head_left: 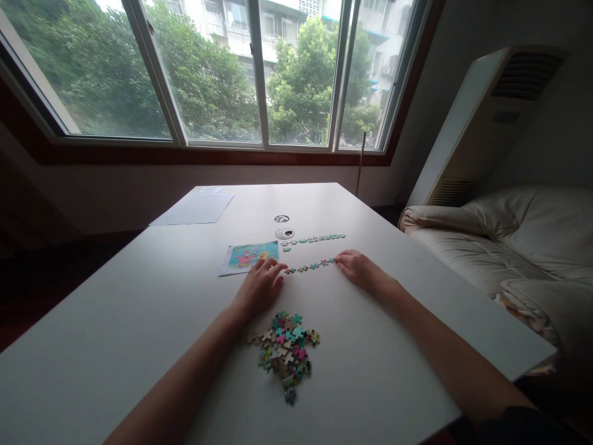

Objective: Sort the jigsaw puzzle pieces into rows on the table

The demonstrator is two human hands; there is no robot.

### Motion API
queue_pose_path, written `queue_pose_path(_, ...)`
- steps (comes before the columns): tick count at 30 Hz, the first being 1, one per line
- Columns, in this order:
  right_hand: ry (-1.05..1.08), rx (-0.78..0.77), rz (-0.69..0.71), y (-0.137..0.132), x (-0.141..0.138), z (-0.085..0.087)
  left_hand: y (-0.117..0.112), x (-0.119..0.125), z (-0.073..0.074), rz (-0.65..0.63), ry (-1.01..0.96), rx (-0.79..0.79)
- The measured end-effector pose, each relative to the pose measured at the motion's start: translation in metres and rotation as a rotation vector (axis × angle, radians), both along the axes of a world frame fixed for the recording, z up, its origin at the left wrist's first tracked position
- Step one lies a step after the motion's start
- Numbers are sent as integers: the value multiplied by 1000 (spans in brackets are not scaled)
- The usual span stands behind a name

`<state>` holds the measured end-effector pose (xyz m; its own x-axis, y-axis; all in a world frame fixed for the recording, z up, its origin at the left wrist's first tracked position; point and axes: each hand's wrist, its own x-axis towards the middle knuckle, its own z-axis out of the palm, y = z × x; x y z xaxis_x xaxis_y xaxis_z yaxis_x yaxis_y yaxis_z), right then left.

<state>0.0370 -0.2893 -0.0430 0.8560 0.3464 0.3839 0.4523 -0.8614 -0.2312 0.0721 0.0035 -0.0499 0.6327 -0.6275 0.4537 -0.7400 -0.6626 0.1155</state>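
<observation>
A short row of small jigsaw puzzle pieces [314,266] lies spaced out on the white table between my two hands. At its right end, the fingertips of my right hand [359,268] are closed on a teal puzzle piece [332,260]. My left hand [262,284] rests palm down with fingers apart, its index fingertip by the row's left end. Partly under those fingers is a colourful picture sheet [245,254] with cartoon figures. Farther back runs a second row of teal pieces [315,239], with a lone piece [286,250] below its left end. Nearer me sits a loose pile of pieces [290,340], some face down.
Two round metallic discs [284,233] are set on or in the table [370,346] behind the rows. Paper sheets [197,208] lie at the far left corner. A pale sofa [491,241] and a tall floor-standing unit [463,123] stand to the right, with windows ahead.
</observation>
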Motion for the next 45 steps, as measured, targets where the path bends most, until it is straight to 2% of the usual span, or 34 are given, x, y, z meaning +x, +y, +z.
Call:
queue_pose_path(7, 2, -51, -59, 8, -6, 6, 0, -1, 1, -7, 7, -1)
queue_pose_path(16, -15, -134, 29, 24, -3, -5, -1, -1, 1, -12, 21, 4)
queue_pose_path(23, -46, -143, -2, 30, -8, 0, -1, -1, 1, -18, 22, -5)
queue_pose_path(29, -33, -175, 97, 43, -9, 0, -2, -1, 1, -19, 19, -16)
queue_pose_path(37, -36, -156, 109, 47, -9, -5, -1, 0, 0, -20, 24, -25)
queue_pose_path(41, -44, -115, 92, 37, -7, 1, -2, 0, 1, -24, 25, -27)
queue_pose_path(45, -105, 70, -80, 1, 1, 4, -2, -1, 2, -32, 26, -31)
